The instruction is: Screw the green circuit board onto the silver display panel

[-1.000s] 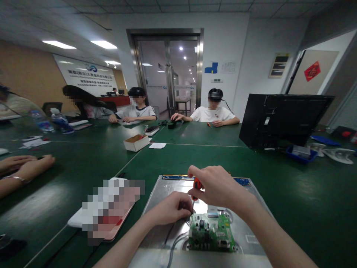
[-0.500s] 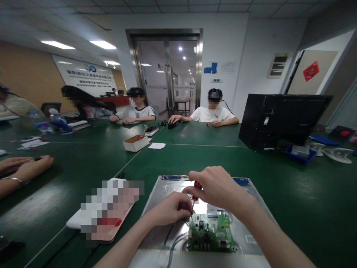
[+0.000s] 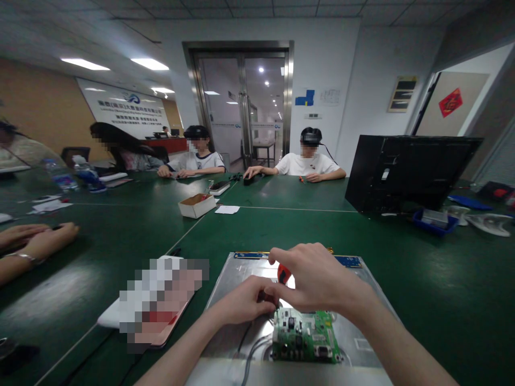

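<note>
A green circuit board (image 3: 306, 335) lies on a silvery metal panel (image 3: 225, 289) in front of me. My right hand (image 3: 317, 279) reaches over the board's far edge, its fingers around a screwdriver (image 3: 284, 274) with a red and black handle. The screwdriver's shaft and tip are hidden behind my thumb. At the board's far left corner, my left hand (image 3: 251, 300) is closed, fingertips pinched close to the right thumb. Whatever lies between those fingertips does not show. Grey cables (image 3: 251, 356) run from beside the board toward me.
Left of the panel lie a white object and a pink phone-like slab (image 3: 177, 316), partly blurred. Beyond stands a small open box (image 3: 197, 206). A large black monitor (image 3: 406, 171) and a blue tray (image 3: 436, 222) are at right. A co-worker's hands (image 3: 44, 244) rest at left; other people sit across.
My right hand has lowered and turned around the screwdriver, its thumb now beside my left fingertips and covering the shaft. My left hand has hardly moved.
</note>
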Motion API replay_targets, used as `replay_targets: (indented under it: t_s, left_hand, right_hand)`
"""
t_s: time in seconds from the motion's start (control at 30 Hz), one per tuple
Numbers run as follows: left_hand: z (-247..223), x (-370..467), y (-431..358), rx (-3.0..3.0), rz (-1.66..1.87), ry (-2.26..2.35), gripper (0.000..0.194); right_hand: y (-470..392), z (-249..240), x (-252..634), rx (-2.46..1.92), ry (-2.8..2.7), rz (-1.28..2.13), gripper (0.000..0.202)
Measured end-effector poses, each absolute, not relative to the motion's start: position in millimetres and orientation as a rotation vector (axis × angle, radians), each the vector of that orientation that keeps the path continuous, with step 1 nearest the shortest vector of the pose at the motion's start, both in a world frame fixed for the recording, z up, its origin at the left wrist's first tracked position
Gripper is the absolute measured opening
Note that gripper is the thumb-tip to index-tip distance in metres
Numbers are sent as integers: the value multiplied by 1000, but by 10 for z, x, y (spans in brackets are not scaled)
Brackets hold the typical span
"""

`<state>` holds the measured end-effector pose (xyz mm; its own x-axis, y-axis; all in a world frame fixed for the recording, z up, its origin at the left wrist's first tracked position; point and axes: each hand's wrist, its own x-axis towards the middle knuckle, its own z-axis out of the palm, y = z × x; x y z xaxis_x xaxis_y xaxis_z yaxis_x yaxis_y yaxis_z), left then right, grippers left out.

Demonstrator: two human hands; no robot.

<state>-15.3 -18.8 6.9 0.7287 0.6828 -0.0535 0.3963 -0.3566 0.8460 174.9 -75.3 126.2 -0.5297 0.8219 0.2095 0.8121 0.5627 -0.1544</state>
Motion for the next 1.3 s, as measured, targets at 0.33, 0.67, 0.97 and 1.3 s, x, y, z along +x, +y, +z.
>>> replay_targets:
  t_s: [0.33,0.67,0.97,1.3]
  left_hand:
    - [52,-172,-206,1985,363,864,10]
    - [75,-169,-212,1979,358,910,11]
    - [73,-165,-210,1976,356,861,7]
    - [104,-166,-211,1974,351,889,11]
  right_hand:
    - [-726,1287,1837,-1422,-2560,145,22]
    - [-693,1243,1648,-1516,-2514,67,13]
    - [-679,1263,1785,-1427,-2517,230,32]
    - [-721,1204,1601,-1567,-2451,-40,27]
